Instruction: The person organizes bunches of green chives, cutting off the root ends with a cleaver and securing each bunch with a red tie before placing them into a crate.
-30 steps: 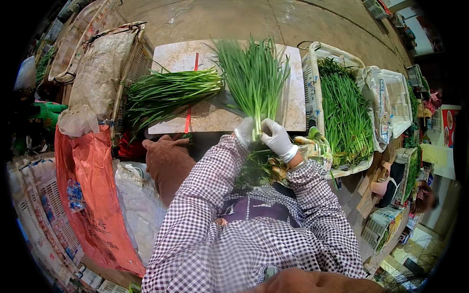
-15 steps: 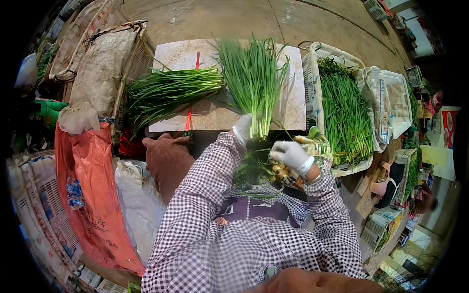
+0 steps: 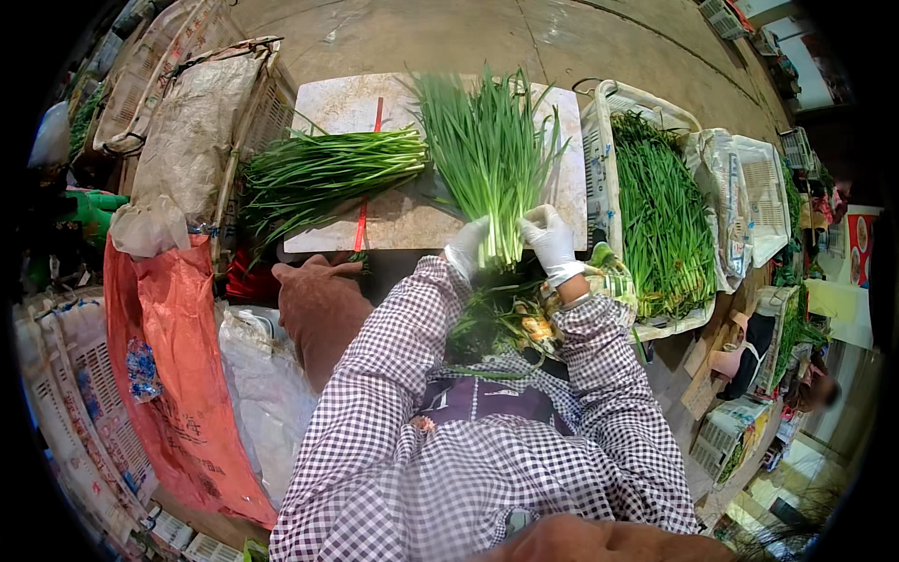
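Observation:
My left hand (image 3: 467, 248), in a white glove, is closed round the pale lower stems of a bunch of garlic chives (image 3: 492, 159), whose leaves fan out away from me over a white board (image 3: 323, 103). On the right side of the same stems, my gloved right hand (image 3: 551, 245) has its fingers pinched against the bunch; the fingertips are partly hidden. A second bunch of garlic chives (image 3: 332, 173) lies sideways on the board to the left, across a red strip (image 3: 363, 225). Loose trimmings (image 3: 487, 323) sit below my hands, near my lap.
Right of the board stands a white crate (image 3: 599, 178) full of long green leaves (image 3: 655, 215). To the left are a covered crate (image 3: 201, 131), a red sack (image 3: 178, 347) and a brown cloth-like thing (image 3: 321, 304). Yellowish roots or stems (image 3: 536, 326) lie under my right wrist.
My right hand has moved up and forward from over the trimmings to the stems of the upright bunch. My left hand keeps its hold, and the bunch's leaves spread slightly more to the right.

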Demonstrator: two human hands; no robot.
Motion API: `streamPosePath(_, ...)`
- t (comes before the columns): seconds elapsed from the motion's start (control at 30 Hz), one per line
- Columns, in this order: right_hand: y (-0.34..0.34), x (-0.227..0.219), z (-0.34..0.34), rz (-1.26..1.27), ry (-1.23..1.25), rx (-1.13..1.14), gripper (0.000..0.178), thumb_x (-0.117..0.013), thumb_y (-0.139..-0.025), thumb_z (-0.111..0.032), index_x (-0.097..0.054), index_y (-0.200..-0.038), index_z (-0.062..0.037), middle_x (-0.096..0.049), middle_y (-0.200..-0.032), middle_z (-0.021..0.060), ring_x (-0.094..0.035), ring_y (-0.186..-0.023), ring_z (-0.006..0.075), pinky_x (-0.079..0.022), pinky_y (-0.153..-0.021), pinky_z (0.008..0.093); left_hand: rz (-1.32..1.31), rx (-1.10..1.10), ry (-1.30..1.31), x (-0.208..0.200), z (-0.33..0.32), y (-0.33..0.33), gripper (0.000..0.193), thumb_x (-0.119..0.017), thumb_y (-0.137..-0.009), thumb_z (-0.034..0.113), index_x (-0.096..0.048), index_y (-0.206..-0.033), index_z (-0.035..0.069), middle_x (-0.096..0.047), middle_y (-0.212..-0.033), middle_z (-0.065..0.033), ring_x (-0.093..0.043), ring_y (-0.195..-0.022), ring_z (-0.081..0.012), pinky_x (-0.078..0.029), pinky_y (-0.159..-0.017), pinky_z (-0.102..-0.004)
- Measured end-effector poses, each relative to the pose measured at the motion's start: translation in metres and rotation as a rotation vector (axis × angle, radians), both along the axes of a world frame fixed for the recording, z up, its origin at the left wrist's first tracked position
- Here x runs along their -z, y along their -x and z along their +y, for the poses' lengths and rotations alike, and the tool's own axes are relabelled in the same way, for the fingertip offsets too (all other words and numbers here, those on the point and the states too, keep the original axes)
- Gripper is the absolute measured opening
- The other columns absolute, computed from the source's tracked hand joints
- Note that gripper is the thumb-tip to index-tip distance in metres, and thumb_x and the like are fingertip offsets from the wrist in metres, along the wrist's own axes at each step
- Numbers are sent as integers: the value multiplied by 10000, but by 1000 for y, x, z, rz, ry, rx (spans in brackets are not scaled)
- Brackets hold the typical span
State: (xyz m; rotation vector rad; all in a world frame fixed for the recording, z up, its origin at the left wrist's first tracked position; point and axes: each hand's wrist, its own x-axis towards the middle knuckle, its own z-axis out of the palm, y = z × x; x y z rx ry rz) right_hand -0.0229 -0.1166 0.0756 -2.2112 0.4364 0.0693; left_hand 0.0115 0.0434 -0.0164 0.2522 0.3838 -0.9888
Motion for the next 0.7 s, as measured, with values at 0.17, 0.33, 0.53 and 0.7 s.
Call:
streamPosePath(0.17,0,-20,-2,104,270,-44,212,-683,-830,-249,-634,-936,-72,-680,-744,121,-676,-699,279,-521,-650,378,-14,-3,-107,-14,-3,2,371,-519,-958,271,-560,-1205,-3,-672,-1045,-174,-691,-882,-279,-598,-772,-440)
streamPosePath(0.33,35,-33,-3,142,125,-231,231,-712,-817,-260,-647,-887,-50,-667,-744,112,-659,-681,248,-518,-655,352,21,17,-188,-28,0,1,368,-510,-961,266,-557,-1225,14,-671,-1065,-159,-691,-899,-275,-598,-772,-437)
streamPosePath(0.53,-3,15,-27,122,-339,21,519,-626,-913,-444,-603,-1057,53,-679,-968,138,-633,-871,193,-493,-776,327,-108,32,-245,-16,-6,2,292,-518,-962,219,-591,-1166,24,-688,-987,-132,-699,-827,-242,-606,-727,-394)
streamPosePath(0.7,-2,-6,-3,260,-706,-1,466,-688,-902,-285,-546,-1217,29,-640,-1058,78,-575,-927,134,-473,-834,284,-426,-82,-607,-42,-44,14,202,-555,-939,124,-613,-1109,33,-669,-950,-97,-662,-777,-215,-553,-631,-342)
